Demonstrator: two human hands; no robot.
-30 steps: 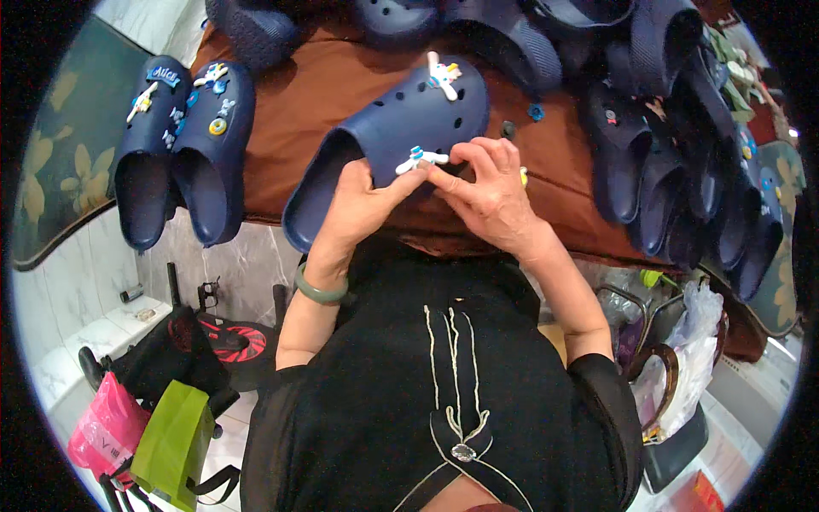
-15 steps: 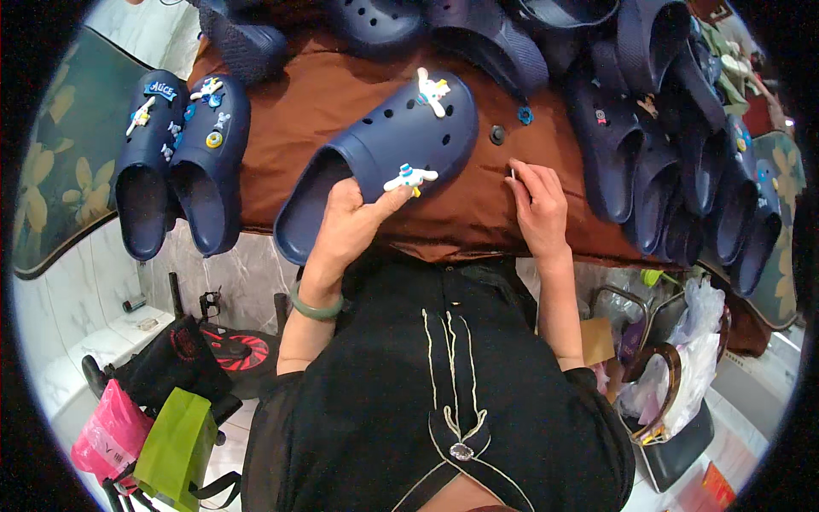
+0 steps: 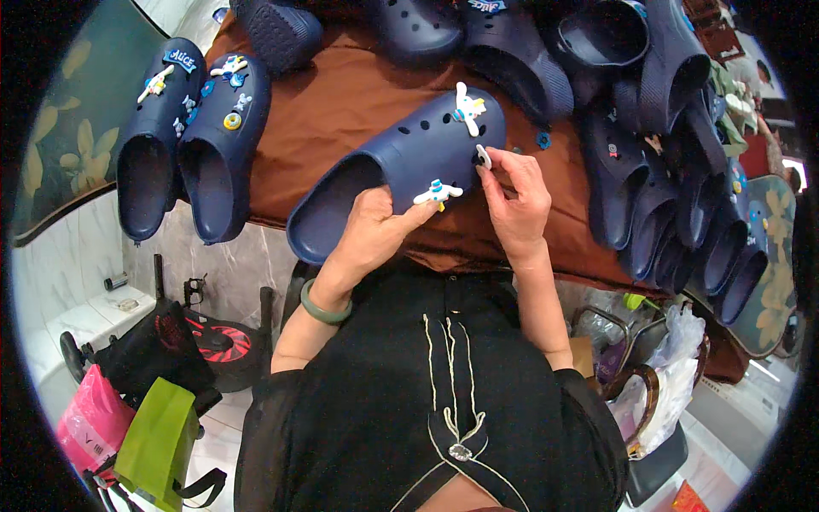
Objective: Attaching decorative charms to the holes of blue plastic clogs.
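Note:
A navy clog (image 3: 367, 175) lies tilted over the cloth's near edge, its toe pointing to the far right. My left hand (image 3: 373, 232) is closed on its side, fingers inside the foot opening and thumb beside a white character charm (image 3: 437, 194). Another white charm (image 3: 467, 109) sits near the toe, among small holes. Between thumb and forefinger, my right hand (image 3: 522, 198) pinches a small white-and-black shoe charm (image 3: 483, 157), close against the toe's right side. Whether the charm touches a hole, I cannot tell.
A finished-looking pair of charm-covered navy clogs (image 3: 223, 136) stands at left on the brown cloth (image 3: 316, 119). More navy clogs (image 3: 610, 175) crowd the back and right. A small blue flower charm (image 3: 543, 141) lies beyond my right hand. Bags (image 3: 158, 439) stand below left.
My right hand has moved from the cloth to the clog's toe, bringing the small charm with it. The view has shifted somewhat; my left hand keeps its hold.

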